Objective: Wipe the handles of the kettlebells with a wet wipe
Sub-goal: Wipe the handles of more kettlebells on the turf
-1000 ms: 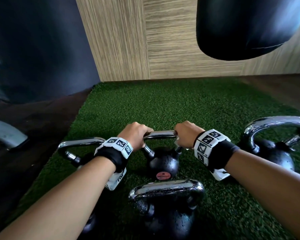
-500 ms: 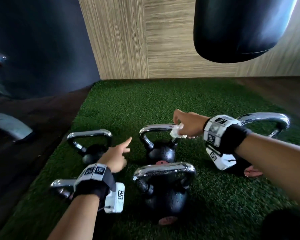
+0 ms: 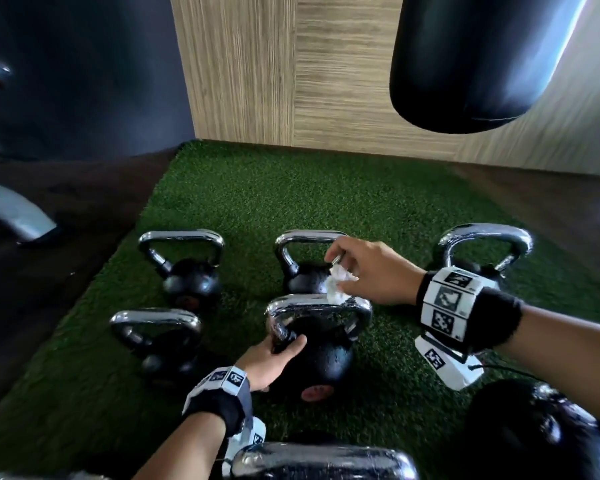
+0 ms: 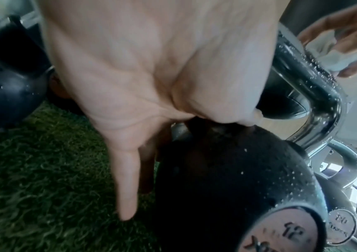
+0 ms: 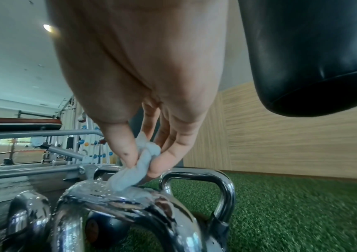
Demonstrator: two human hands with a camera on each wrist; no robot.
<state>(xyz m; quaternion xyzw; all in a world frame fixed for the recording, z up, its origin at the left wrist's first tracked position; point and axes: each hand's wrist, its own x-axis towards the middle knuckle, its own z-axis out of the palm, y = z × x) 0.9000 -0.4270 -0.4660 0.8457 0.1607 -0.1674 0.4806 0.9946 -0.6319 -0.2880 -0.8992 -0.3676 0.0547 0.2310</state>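
Several black kettlebells with chrome handles stand on green turf [image 3: 326, 188]. My left hand [image 3: 284, 344] grips the left foot of the handle [image 3: 319, 306] of the middle front kettlebell [image 3: 323, 362], thumb curled over it. In the left wrist view the thumb side of the left hand [image 4: 173, 127] wraps the handle [image 4: 315, 81] above the black bell [image 4: 227, 179], while the little finger points straight down. My right hand [image 3: 340, 271] pinches a crumpled white wet wipe [image 3: 336, 287] against the top right of that handle. The right wrist view shows the wipe [image 5: 134, 172] touching the wet chrome handle [image 5: 117, 192].
Other kettlebells stand at back left [image 3: 191, 275], front left [image 3: 163, 344], back middle [image 3: 302, 271], back right [image 3: 482, 251] and nearest me [image 3: 323, 459]. A black punching bag [image 3: 482, 57] hangs at upper right. Dark floor and a grey metal part [image 3: 11, 213] lie left of the turf.
Both hands left the back middle kettlebell's handle. The left hand came down onto the nearer kettlebell's handle foot, and the right hand brought the wipe onto that handle's top.
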